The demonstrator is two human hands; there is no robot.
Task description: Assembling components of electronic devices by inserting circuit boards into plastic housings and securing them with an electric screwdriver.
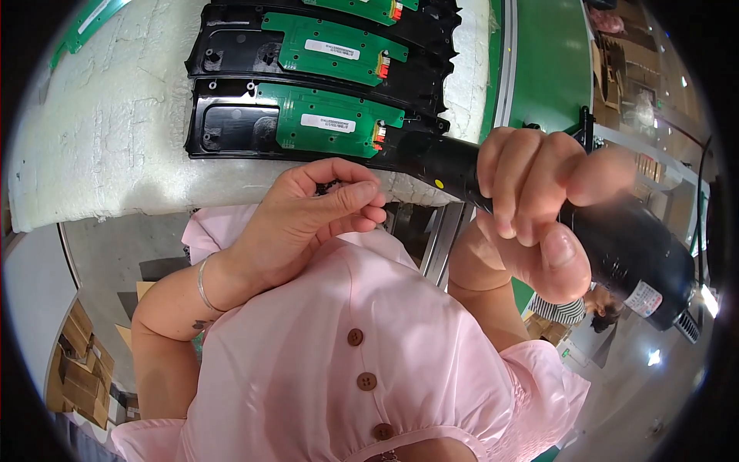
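Note:
My right hand (535, 204) is wrapped round a black electric screwdriver (631, 250), its thick end up at the right. The narrow front of the tool points left, close to the wired connector (378, 135) on the nearest green circuit board (323, 122). That board lies in a curved black plastic panel (231, 123). Just below the panel's front edge, my left hand (315, 204) is closed, thumb and fingers pinched together. Small dark bits (329, 186) show in the gap behind its thumb; what they are cannot be made out.
More black panels with green boards (339, 50) lie in a row behind the nearest one, on a white foam-like pad (100, 138). A green surface (546, 69) with a metal rail runs along the right. Cardboard boxes (81, 369) stand at lower left; another person (570, 308) is at right.

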